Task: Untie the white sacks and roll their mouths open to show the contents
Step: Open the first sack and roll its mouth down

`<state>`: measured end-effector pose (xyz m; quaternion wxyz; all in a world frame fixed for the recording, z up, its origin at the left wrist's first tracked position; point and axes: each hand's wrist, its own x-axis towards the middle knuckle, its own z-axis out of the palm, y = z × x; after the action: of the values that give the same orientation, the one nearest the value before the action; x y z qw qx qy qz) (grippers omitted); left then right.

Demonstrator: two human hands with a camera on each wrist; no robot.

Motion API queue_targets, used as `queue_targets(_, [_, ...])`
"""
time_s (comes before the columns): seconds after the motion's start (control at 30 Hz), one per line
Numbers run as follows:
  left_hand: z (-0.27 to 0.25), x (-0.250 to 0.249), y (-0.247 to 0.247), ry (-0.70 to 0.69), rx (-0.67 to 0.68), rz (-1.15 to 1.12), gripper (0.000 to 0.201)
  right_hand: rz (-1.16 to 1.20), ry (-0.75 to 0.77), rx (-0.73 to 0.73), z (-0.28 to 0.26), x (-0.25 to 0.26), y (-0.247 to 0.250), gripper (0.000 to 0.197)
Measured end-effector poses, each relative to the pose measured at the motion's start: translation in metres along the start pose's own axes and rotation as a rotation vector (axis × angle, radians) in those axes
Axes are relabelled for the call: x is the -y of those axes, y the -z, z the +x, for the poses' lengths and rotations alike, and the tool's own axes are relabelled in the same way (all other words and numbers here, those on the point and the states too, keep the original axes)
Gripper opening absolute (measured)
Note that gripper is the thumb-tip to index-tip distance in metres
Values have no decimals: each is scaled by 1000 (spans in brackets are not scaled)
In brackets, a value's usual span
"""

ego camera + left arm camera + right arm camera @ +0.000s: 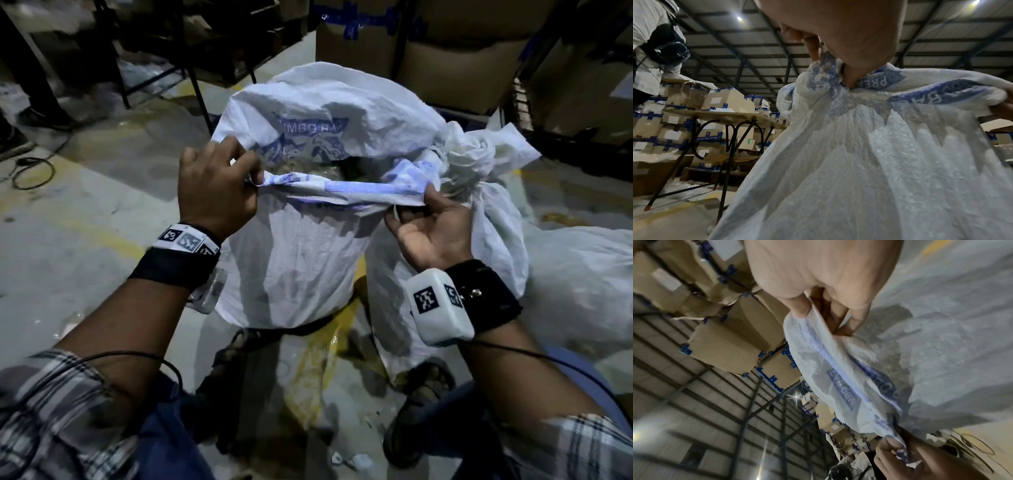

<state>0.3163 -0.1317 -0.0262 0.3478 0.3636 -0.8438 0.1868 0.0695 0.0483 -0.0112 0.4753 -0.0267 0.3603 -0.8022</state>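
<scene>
Head view: a white woven sack [301,260] with blue print stands upright on the concrete floor [85,212], its mouth untied and its near rim [329,192] stretched taut between two hands. Just beside it on the right stands a second white sack [493,226], its neck still knotted [469,154]. Only this view looks into the open mouth, where pale and green contents [308,169] show dimly; what they are cannot be told. The left hand [215,185] pinches the rim's left end, knuckles up; the right hand [431,233], palm up, pinches the right end between thumb and fingers.

Left wrist view: the sack wall [869,162] hangs in folds below the pinching thumb [849,78]; it alone shows a folding table [719,115] and stacked cartons [674,134] with blue tape.

Right wrist view: the rim [838,373] runs from the right fingers [801,311] to the left hand [910,456], both closed on it, with cartons [725,344] behind.
</scene>
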Motion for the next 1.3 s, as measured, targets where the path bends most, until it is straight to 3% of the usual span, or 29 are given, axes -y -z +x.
queue_targets(0.17, [-5,0,-3,-45,-18,50,7,88,-143,62,-11,-8,-4,41])
queue_targets(0.27, [-3,6,-2,1,-39,112,6,-55,-186,134,-9,-3,-7,26])
queue_targets(0.4, [-1,14,1,167,-32,143,8,-175,-184,241,-11,1,-9,22])
queue_targets(0.53, [2,12,3,317,110,108,13,-72,-278,296,-15,-5,-4,32])
queue_targets(0.63, [5,0,11,340,290,57,21,-22,-284,249,-15,-10,0,40])
queue_targets(0.73, [6,-12,24,171,377,-67,31,-49,-256,211,-11,-13,3,48])
queue_targets(0.87, [7,-53,43,-204,312,-397,44,-65,-229,172,-8,-18,1,52])
queue_targets(1.03, [1,-68,31,-332,470,-150,42,-258,-172,118,-9,-17,-3,49])
queue_targets(1.13, [3,-64,30,-329,431,-235,31,-552,41,-59,-8,-19,-4,38])
queue_targets(1.2, [0,-68,33,-346,410,-291,28,-770,390,-189,-6,-15,-1,42])
queue_targets(1.23, [-2,-71,34,-359,401,-304,29,-870,545,-166,-6,-11,-1,43])
queue_targets(1.3, [-4,-75,35,-391,393,-303,29,-1016,700,-7,-9,-5,-3,42])
